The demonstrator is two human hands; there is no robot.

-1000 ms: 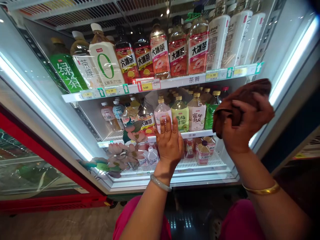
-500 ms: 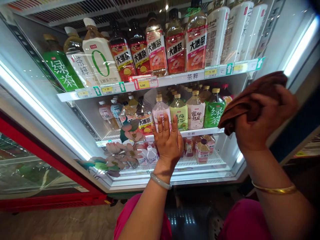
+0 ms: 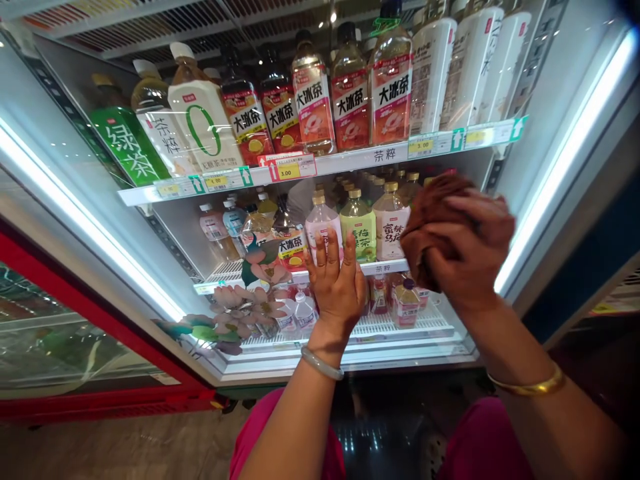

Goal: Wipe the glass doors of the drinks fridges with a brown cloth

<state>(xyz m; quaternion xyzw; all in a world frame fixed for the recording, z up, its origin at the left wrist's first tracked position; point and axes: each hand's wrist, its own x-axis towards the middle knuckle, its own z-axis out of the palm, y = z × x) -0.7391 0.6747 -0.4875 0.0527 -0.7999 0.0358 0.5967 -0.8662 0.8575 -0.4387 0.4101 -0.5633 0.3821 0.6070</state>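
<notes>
A brown cloth (image 3: 433, 230) is bunched in my right hand (image 3: 473, 250), its fingers wrapped round it, in front of the right part of the middle shelf. My left hand (image 3: 336, 287) lies flat with fingers spread against the glass front of a lit drinks cooler, and holds nothing. Behind its fingertips stand a pink-labelled bottle (image 3: 320, 217) and a green-yellow bottle (image 3: 359, 220). The cloth hides part of the bottles at the right of that shelf. A flower decal (image 3: 260, 303) shows on the glass left of my left hand.
Tall tea bottles (image 3: 350, 100) line the upper shelf (image 3: 345, 160). Small bottles (image 3: 406, 303) stand on the bottom rack. A red-framed cooler (image 3: 170, 393) adjoins at the left. My knees, in magenta cloth, are below, above a dark floor area.
My right hand has moved left and slightly down with the brown cloth, now covering the green bottle on the middle shelf. My left hand has stayed in place.
</notes>
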